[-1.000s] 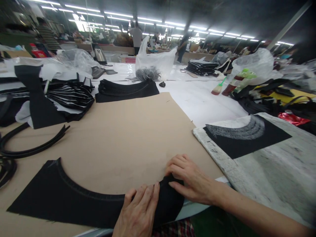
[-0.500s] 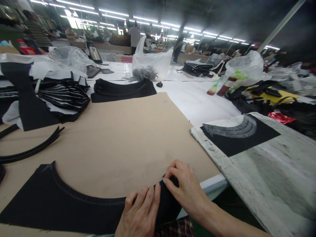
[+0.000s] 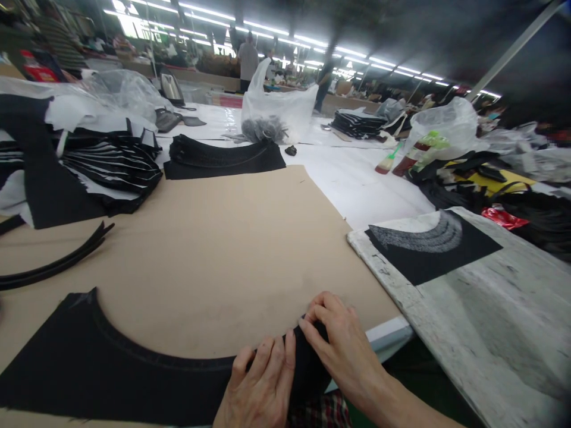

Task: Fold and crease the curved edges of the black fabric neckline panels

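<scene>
Black fabric (image 3: 165, 389); part invisible beneath left hand (image 3: 261, 380)

Light's mostly from the rows of ceiling tubes (image 3: 266, 28), blown out to plain white, while the ceiling (image 3: 401, 24) sinks into murk. Bit of glare on the white desk (image 3: 366, 193). Brown sheet (image 3: 232, 249) is lit pretty evenly. Black fabric (image 3: 147, 386) up front loses most detail. Background's soft, upper corners smeary, edges stretched wide-angle style.
</scene>
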A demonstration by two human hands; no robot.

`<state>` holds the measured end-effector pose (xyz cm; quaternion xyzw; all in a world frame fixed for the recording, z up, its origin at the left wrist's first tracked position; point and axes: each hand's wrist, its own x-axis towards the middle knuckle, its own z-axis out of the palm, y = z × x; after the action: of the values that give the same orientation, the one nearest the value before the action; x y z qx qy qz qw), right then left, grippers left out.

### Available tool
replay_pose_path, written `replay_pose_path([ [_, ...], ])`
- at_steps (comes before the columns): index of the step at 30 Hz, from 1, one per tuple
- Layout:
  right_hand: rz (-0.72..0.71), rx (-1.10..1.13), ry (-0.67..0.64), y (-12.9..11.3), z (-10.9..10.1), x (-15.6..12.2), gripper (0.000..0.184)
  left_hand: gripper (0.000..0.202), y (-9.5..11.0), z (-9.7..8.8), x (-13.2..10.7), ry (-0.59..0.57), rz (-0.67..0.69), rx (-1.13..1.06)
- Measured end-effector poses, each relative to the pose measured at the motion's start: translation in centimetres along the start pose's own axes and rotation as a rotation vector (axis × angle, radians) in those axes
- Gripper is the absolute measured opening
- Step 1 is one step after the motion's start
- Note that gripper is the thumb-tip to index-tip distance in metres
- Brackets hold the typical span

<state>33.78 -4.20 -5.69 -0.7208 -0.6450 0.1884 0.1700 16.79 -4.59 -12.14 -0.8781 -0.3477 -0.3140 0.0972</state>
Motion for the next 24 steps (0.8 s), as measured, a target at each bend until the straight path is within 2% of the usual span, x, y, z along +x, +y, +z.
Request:
replay_pose_path([
  [7, 0.02, -0.041, -0.001, -0.5, 0.2, 0.1, 0.016, 0.042, 0.0, -0.1, 0.1, 0.026, -0.005, -0.006],
  [14, 0.033, 0.034, -0.026, -0.4, 0.3, 0.1, 0.016, 0.043, 0.1, -0.1, 0.2, 0.015, -0.022, -0.012],
  [24, -0.049, -0.028, 0.084, 0.6, 1.3, -0.3, 0.014, 0.041, 0.1, 0.0, 0.1, 0.003, -0.039, 0.0],
])
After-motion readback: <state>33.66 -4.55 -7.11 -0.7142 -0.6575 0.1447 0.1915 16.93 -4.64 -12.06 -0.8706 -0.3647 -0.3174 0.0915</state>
